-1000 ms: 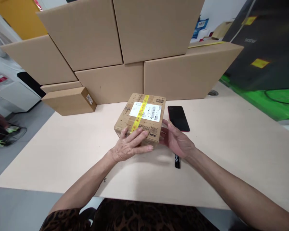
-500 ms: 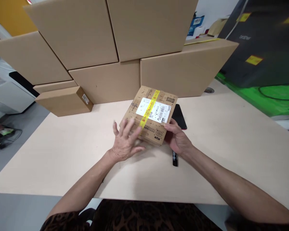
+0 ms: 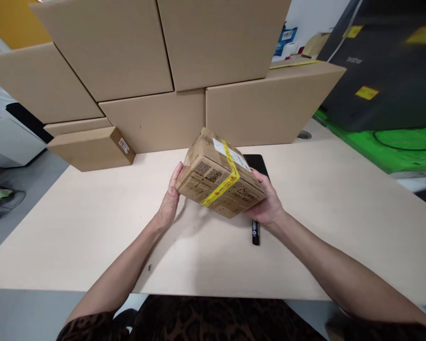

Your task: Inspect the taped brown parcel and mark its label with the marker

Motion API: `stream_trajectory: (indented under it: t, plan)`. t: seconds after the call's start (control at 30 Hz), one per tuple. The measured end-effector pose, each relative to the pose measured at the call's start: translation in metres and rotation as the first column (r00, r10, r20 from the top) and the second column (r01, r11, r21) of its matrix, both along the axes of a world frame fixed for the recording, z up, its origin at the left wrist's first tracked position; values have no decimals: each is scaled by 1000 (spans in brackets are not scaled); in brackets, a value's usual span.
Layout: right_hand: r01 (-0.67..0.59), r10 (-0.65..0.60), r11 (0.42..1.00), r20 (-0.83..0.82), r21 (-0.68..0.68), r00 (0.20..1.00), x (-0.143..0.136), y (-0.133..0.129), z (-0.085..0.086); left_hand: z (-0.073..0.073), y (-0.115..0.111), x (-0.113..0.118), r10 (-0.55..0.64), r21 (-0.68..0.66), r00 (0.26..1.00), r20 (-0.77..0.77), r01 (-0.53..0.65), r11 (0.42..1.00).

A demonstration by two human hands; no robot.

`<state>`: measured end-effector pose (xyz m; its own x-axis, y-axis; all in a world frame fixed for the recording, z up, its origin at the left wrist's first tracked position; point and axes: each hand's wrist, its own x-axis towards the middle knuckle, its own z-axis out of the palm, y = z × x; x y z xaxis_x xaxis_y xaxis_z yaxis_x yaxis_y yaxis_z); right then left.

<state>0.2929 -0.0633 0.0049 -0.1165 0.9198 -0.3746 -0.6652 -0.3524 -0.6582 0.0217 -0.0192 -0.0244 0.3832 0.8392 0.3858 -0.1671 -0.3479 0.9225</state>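
The left hand [image 3: 169, 201] and the right hand [image 3: 266, 201] are clamped on opposite sides of a taped carton [image 3: 220, 180]; it is tilted above the tabletop [image 3: 110, 227], its yellow-taped side facing the person; a black marker [image 3: 256, 233] lies near the right hand; a dark phone [image 3: 257, 162] lies partly hidden behind the carton; farther back, a flat box [image 3: 88, 149] sits before stacked large boxes [image 3: 156, 121].
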Motion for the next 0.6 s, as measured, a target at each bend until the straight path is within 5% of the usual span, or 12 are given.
stream_trajectory:
  t: [0.23, 0.4, 0.6]
  plan:
    - [-62, 61, 995, -28, -75, 998, 9, 3, -13, 1, 3, -5, 115, 169, 991, -64, -103, 980]
    - [-50, 32, 992, 151, 115, 988, 5, -1, -22, 8, -2, -1, 195, 373, 975, -106, -143, 917]
    - [-160, 1, 933, 439, 323, 898, -4, -7, -9, 14, 5, -11, 332, 608, 941, -71, -223, 762]
